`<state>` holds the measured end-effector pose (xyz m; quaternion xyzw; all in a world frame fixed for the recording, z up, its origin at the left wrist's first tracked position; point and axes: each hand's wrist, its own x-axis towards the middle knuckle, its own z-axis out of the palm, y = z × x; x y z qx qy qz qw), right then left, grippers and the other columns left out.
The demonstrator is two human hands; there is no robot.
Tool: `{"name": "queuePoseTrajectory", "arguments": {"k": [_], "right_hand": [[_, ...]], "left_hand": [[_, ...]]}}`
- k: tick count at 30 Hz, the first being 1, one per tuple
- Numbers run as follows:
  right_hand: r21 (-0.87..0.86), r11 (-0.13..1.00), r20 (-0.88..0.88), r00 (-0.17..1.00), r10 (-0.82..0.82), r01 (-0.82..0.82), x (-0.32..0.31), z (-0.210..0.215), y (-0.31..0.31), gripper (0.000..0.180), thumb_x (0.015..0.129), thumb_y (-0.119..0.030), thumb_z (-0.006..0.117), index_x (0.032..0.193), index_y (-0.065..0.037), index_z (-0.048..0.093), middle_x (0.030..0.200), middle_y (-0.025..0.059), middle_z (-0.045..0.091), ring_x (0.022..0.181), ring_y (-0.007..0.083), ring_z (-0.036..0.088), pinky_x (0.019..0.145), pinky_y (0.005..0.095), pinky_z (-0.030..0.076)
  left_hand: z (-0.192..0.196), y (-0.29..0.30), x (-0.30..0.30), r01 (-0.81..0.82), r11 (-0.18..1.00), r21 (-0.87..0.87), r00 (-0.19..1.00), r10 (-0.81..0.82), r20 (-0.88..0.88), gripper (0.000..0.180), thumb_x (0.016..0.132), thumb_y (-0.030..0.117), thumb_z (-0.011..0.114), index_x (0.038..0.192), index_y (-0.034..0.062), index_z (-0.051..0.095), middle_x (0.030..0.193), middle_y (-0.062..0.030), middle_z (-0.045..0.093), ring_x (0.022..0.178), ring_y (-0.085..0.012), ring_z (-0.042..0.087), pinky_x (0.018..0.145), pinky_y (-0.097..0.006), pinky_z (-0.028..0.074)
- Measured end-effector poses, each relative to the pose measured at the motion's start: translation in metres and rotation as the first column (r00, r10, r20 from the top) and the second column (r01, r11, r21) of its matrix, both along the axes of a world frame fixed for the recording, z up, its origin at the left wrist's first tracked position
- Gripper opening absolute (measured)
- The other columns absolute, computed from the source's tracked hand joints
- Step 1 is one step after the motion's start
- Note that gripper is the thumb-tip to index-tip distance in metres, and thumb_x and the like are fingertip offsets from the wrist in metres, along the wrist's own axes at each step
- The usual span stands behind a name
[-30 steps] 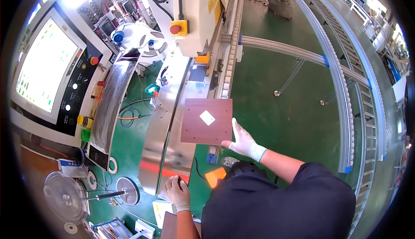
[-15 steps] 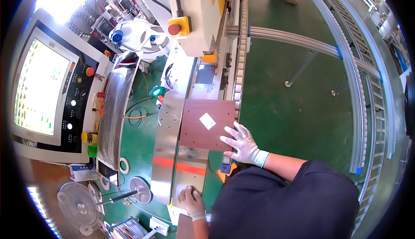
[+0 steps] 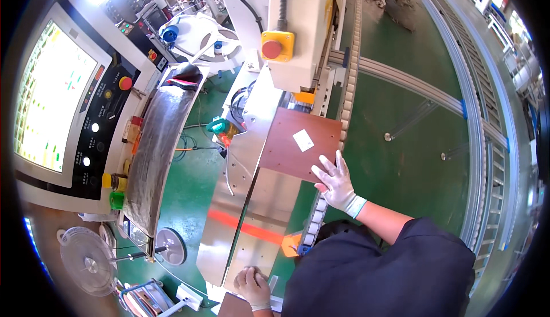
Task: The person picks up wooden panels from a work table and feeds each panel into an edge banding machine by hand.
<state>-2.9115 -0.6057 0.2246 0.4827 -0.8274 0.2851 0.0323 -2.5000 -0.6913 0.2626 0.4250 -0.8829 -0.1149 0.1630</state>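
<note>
The right hand (image 3: 334,180) lies flat with fingers spread on the brown board (image 3: 298,150), and the left hand (image 3: 252,285) rests curled on the metal table (image 3: 260,214).

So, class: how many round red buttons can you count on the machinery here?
2. One red button sits in a yellow box on the white machine; another on the control panel beside the screen. Others may be hidden.

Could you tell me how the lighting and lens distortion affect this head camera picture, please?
Head view: strong fisheye bending curves the conveyor rails toward the rim, with black corners; a blown-out glare sits at the top left above the bright monitor; a red light stripe reflects on the shiny metal table; the brown board and right hand are sharp; the left hand is near the lower edge.
</note>
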Motion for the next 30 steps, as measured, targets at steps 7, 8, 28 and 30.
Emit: {"name": "queuePoseTrajectory", "arguments": {"k": [7, 8, 28, 30], "right_hand": [[0.04, 0.999, -0.077, 0.997, -0.023, 0.027, -0.073, -0.002, -0.02, 0.051, 0.09, -0.013, 0.071, 0.141, -0.013, 0.063, 0.164, 0.0171, 0.036, 0.153, 0.0525, 0.02, 0.123, 0.0557, 0.026], [0.026, 0.999, -0.087, 0.996, -0.024, 0.027, -0.089, -0.006, -0.022, 0.052, 0.09, -0.013, 0.07, 0.142, -0.013, 0.062, 0.165, 0.0171, 0.035, 0.152, 0.053, 0.02, 0.123, 0.0558, 0.027], [0.031, 0.934, -0.131, 0.928, -0.35, 0.356, -0.192, 0.001, -0.078, 0.052, 0.093, -0.02, 0.061, 0.142, -0.006, 0.056, 0.15, 0.0171, 0.054, 0.143, 0.0382, 0.044, 0.117, 0.0476, 0.039], [0.149, 0.946, -0.159, 0.951, -0.264, 0.287, -0.169, -0.012, -0.081, 0.037, 0.091, -0.03, 0.062, 0.122, -0.013, 0.072, 0.128, 0.0118, 0.069, 0.135, 0.0357, 0.051, 0.115, 0.0513, 0.037]], "left_hand": [[-0.005, 0.001, 0.002, -0.08, 0.997, 0.022, 0.996, 0.079, 0.034, 0.023, 0.088, 0.018, 0.058, 0.108, 0.0086, 0.065, 0.113, -0.0112, 0.063, 0.107, -0.0357, 0.056, 0.097, -0.052, 0.042], [-0.004, 0.001, 0.0, -0.08, 0.997, 0.008, 0.996, 0.08, 0.047, 0.022, 0.089, 0.018, 0.058, 0.108, 0.0088, 0.065, 0.113, -0.0111, 0.063, 0.108, -0.0358, 0.056, 0.097, -0.052, 0.042], [-0.01, 0.01, 0.001, -0.069, 0.99, -0.119, 0.997, 0.073, 0.023, 0.019, 0.089, 0.019, 0.058, 0.102, 0.0076, 0.066, 0.108, -0.0116, 0.065, 0.104, -0.035, 0.06, 0.096, -0.051, 0.044], [-0.011, 0.011, 0.005, -0.103, 0.988, -0.112, 0.994, 0.106, 0.027, 0.019, 0.089, 0.019, 0.06, 0.102, 0.0075, 0.068, 0.108, -0.0125, 0.067, 0.103, -0.035, 0.062, 0.095, -0.051, 0.046]]}}
